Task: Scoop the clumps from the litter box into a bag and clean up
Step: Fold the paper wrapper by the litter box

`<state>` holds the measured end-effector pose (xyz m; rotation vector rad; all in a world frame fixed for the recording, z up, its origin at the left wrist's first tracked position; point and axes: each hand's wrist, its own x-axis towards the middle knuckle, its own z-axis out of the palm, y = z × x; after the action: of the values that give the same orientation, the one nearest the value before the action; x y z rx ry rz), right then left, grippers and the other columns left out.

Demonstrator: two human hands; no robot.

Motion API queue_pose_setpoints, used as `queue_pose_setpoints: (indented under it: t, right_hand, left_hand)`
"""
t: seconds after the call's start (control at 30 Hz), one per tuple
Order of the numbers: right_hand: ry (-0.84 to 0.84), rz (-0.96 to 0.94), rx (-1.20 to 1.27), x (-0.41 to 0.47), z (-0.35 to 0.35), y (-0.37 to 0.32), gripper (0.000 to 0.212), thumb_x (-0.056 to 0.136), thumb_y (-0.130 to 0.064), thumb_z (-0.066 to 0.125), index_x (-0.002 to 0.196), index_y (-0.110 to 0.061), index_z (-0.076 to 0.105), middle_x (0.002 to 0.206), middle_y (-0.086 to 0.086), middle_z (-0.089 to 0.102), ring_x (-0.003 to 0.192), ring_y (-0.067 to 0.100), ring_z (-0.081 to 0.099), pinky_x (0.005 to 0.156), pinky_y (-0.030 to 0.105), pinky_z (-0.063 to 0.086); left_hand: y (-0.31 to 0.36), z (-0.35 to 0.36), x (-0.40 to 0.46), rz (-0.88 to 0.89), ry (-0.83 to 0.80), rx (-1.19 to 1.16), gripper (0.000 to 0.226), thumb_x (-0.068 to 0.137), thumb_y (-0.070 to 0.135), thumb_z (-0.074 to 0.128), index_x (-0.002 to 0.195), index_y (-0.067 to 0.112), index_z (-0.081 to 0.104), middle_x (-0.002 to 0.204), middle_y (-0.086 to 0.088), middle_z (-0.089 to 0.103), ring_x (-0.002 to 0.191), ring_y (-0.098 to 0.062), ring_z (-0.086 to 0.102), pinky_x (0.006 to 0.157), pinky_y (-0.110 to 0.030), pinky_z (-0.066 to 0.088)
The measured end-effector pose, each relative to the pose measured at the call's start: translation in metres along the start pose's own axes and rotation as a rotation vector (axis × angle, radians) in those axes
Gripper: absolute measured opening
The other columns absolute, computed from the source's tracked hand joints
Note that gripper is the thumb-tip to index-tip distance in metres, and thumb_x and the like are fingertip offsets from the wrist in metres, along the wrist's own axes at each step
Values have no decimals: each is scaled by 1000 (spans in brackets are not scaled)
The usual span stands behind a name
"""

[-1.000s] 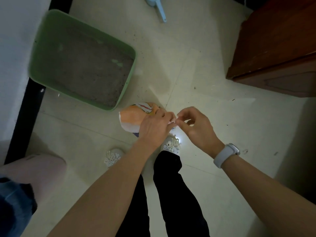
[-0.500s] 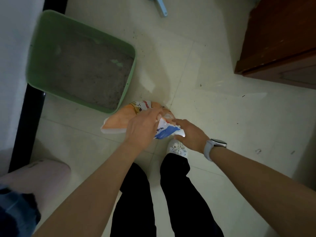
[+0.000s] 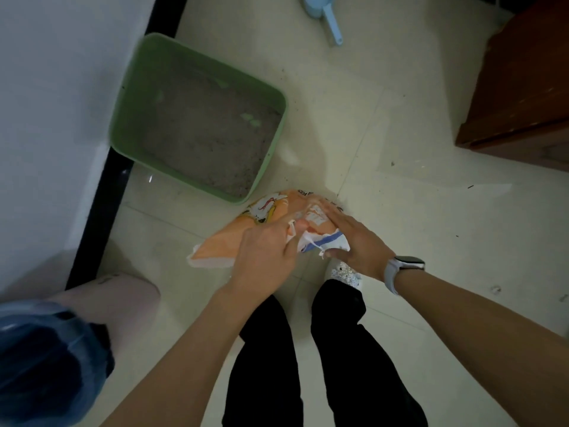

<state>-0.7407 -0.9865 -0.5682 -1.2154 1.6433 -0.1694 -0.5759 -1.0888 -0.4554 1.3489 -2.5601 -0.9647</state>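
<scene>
While the orange bag (image 3: 221, 245) hung low over the pale floor tiles (image 3: 400, 149), just in front of the person's feet, both hands were on its upper end. The left hand (image 3: 264, 257) had its fingers curled and pinched the crumpled white edge of the bag, so the body of the bag stretched away from this grip to the left and toward the litter box. The right hand (image 3: 358, 241) lay on the other side of the same end, with fingers rather straight and pressed flat against the printed surface; I could not tell whether the thumb below also held the plastic. A white and blue part of the bag stuck out between the two hands.

Just beyond the bag stood the green litter box (image 3: 123, 118), filled with grey litter, its near corner close to the bag. Farther away on the floor lay the light blue scoop (image 3: 331, 23), well apart from both hands. On the right wrist was a pale watch (image 3: 400, 269). A brown wooden cabinet (image 3: 523, 87) stood at the right side.
</scene>
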Motion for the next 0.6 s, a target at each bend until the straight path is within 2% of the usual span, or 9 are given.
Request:
queue_pose_setpoints:
  t: [0.1,0.17,0.23,0.33,0.37,0.43,0.47,0.53,0.6]
  right_hand:
    - [78,-26,-90,-3,-19,-19,71,86,-33,61,144,-19,23,147,5,33,128,28,39,99,40,40]
    - [44,-34,-99,-2,-39,-35,72,84,-35,63,143,-17,26,143,8,37,126,29,40,100,40,39]
    - [-28,-57,-127,-1,-60,-54,71,84,-34,64,142,-15,27,138,9,39,123,29,39,98,38,37]
    - [-130,-124,-371,-6,-86,-79,55,93,-30,51,140,-12,29,129,13,45,112,30,44,88,35,37]
    - [-142,-173,-458,-10,-91,-88,51,95,-25,46,141,-12,28,127,14,48,108,30,46,85,34,38]
    - [-110,-287,-542,-19,-97,-100,48,94,-14,44,140,-13,33,123,15,54,102,32,51,79,33,40]
    - [-94,-329,-552,-23,-98,-106,48,93,-13,45,140,-12,35,119,16,57,98,33,54,75,33,41]
    - [-73,-368,-595,-34,-104,-120,50,94,-19,47,141,-10,33,108,18,61,91,33,57,69,33,41]
    - [-68,-433,-625,-44,-108,-131,53,91,-22,56,137,-4,38,91,20,64,75,34,61,58,31,43]
  left_hand:
    - [20,-31,-7,14,28,-8,37,87,25,42,75,1,67,40,-2,42,33,-17,36,48,-22,19]
    - [31,-54,-13,14,40,14,42,89,30,38,68,4,65,39,-1,42,33,-17,37,47,-21,19]
    - [39,-77,-19,-3,94,-10,48,89,32,38,64,0,65,38,1,37,34,-14,31,48,-21,21]
    - [55,-105,-23,-38,147,-91,53,89,36,37,62,-2,62,39,-5,41,61,-23,45,51,-25,29]
    - [61,-114,-24,-45,150,-97,55,89,38,36,62,-3,61,40,-7,43,64,-24,45,53,-26,31]
    - [69,-133,-27,-113,136,-133,62,87,46,32,67,-5,63,45,-7,46,53,-25,45,54,-26,32]
    - [71,-142,-27,-184,142,-174,65,86,50,32,74,-5,65,51,-7,50,50,-20,48,54,-26,32]
    - [68,-159,-28,-354,193,-259,53,91,49,41,88,2,65,65,-4,55,66,-26,56,56,-25,35]
    - [63,-174,-30,-502,264,-293,32,96,33,42,90,8,60,69,0,53,73,-25,54,58,-25,36]
